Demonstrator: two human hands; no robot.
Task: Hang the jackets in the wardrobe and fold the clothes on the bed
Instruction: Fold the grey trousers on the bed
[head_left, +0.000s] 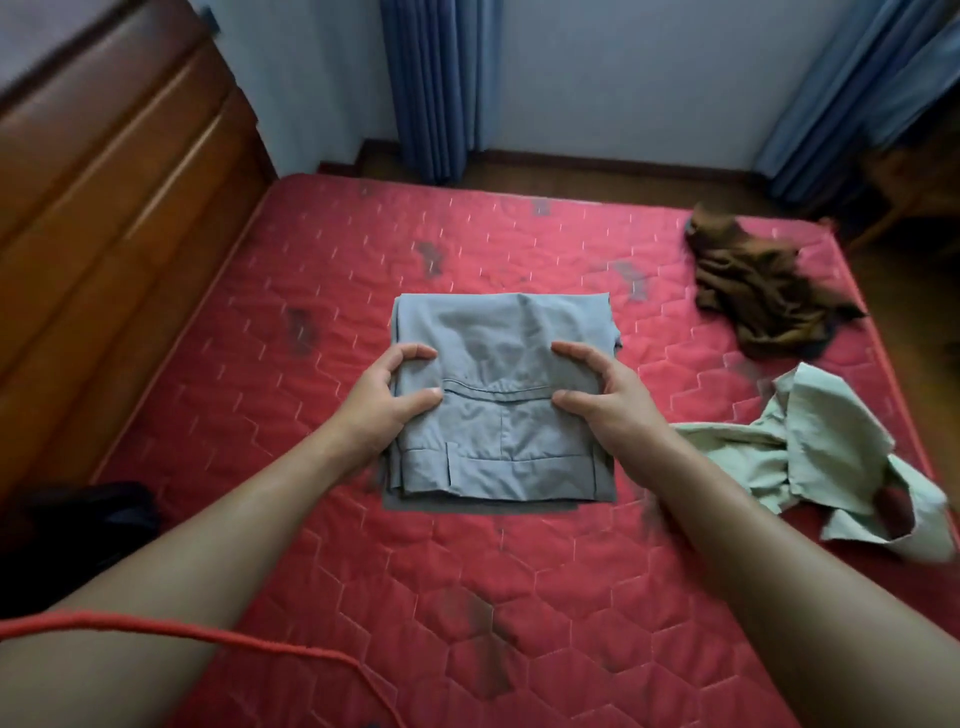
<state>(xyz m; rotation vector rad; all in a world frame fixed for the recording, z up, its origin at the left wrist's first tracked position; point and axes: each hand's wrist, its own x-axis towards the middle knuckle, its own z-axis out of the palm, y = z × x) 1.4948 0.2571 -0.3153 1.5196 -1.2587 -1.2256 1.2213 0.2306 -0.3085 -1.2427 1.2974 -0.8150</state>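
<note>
A folded grey pair of trousers (498, 364) lies in the middle of the red quilted mattress (519, 597), on top of a darker grey folded piece. My left hand (387, 397) grips the left edge of the folded trousers, thumb on top. At the right edge my right hand (597, 392) grips them the same way. A crumpled pale green garment (826, 457) lies at the right side of the bed. Further back on the right sits a crumpled brown garment (763, 291).
A wooden headboard (104, 208) runs along the left of the bed. A dark garment (72, 525) lies by the left edge. Blue curtains (436, 88) hang at the back wall and at the right. A red cord (208, 631) crosses my left forearm.
</note>
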